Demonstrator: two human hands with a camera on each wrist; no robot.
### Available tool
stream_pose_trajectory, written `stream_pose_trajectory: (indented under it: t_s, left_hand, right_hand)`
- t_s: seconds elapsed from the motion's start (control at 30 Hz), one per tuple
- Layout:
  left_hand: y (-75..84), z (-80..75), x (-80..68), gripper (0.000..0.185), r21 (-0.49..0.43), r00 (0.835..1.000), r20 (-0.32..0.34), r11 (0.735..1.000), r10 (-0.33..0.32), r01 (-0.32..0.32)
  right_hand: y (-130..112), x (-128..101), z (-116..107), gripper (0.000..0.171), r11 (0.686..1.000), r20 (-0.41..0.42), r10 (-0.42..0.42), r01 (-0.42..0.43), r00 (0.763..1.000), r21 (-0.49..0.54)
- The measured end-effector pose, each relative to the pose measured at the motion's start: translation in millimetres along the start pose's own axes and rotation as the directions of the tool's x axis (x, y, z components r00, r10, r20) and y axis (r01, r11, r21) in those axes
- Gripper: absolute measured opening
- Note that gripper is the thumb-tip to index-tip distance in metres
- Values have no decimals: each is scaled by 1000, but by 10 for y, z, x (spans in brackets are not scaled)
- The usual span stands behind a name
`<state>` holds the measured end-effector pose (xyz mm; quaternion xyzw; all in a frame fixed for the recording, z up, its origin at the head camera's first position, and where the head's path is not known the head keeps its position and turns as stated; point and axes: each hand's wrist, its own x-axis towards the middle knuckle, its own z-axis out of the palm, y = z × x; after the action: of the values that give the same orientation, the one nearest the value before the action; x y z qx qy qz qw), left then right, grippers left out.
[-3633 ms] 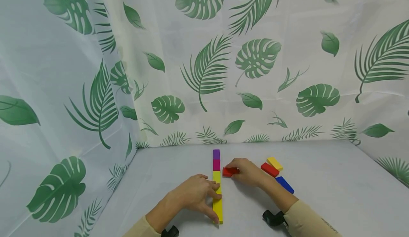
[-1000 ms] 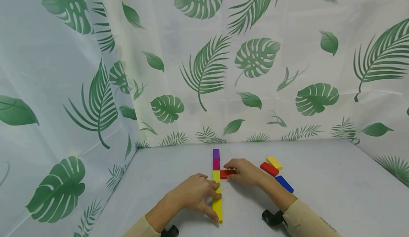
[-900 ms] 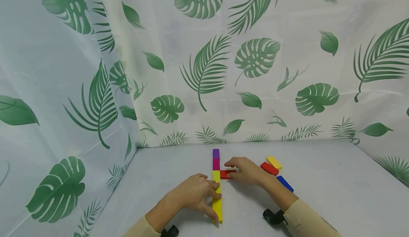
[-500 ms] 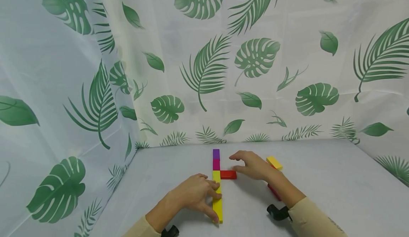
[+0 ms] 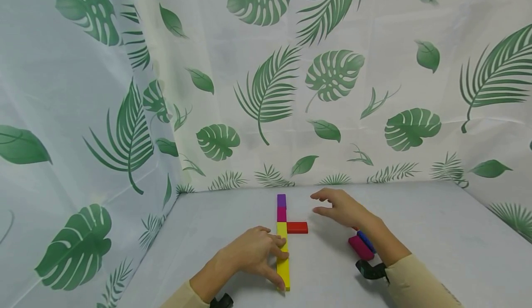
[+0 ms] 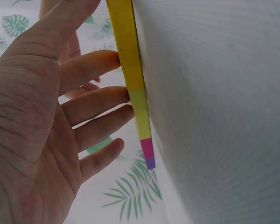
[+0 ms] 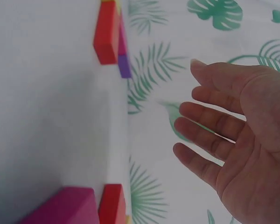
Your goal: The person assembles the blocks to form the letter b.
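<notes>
A straight row of blocks lies on the grey table: purple, magenta, then yellow ones. A red block lies crosswise, touching the row's right side. My left hand rests beside the row, its straight fingers pressed against the yellow blocks. Off to the right of the red block, my right hand hovers above the table, holding nothing. In the right wrist view its fingers are spread and relaxed.
A loose magenta block and a blue block lie by my right forearm, with a red one beside them. Leaf-print curtains close off the back and left of the table.
My right hand let go of the red block, leaving it against the row, and lifted away to the right. It now hides the loose yellow block. The left hand stayed put.
</notes>
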<state>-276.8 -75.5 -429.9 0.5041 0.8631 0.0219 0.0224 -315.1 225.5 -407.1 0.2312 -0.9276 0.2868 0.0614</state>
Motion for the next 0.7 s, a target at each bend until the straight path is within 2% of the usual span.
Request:
stream_pose_trajectory:
  t_s: [0.37, 0.7]
  left_hand:
    - [12, -2, -17, 73, 4, 1000, -12, 1000, 8, -8]
    - [14, -5, -16, 73, -1, 1000, -15, 1000, 12, -12]
  right_hand:
    - [194, -77, -136, 41, 1000, -22, -2, 2, 1000, 5]
    - [292, -106, -212, 39, 999, -37, 43, -44, 998, -10]
